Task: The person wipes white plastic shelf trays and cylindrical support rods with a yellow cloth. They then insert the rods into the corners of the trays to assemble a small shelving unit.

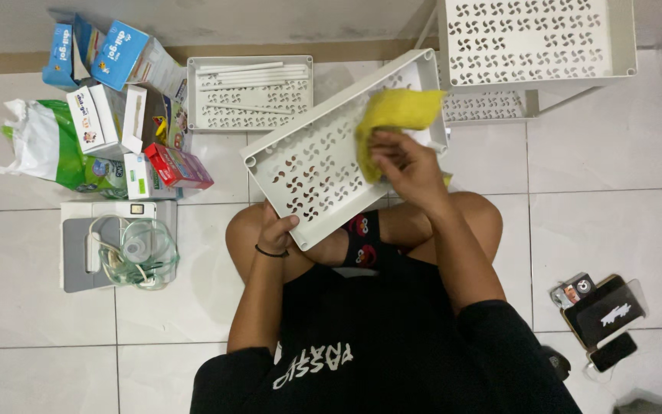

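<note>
White plastic tray point(312, 165), perforated with small cut-outs, lies tilted across the seated person's knees, above the tiled floor point(607, 222). The left hand point(276, 234) closes its fingers around the tray's near corner, steadying it. The right hand point(404, 161) presses a yellow cloth point(394, 115) against the tray's inside near its far end, fingers folded over the cloth in a tight grip.

Judging by this, the wiping of the tray is the step in hand, with the cloth at the far end and the near part of the bed uncovered. A next move would call for keeping the left hold firm so the tray does not tip, and for the cloth staying flat over the cut-outs, where it could snag.

A second tray point(248, 93) holding white rods lies flat beyond, a rack point(538, 46) of like trays stands at upper right, and boxes point(128, 115) sit to the left.
</note>
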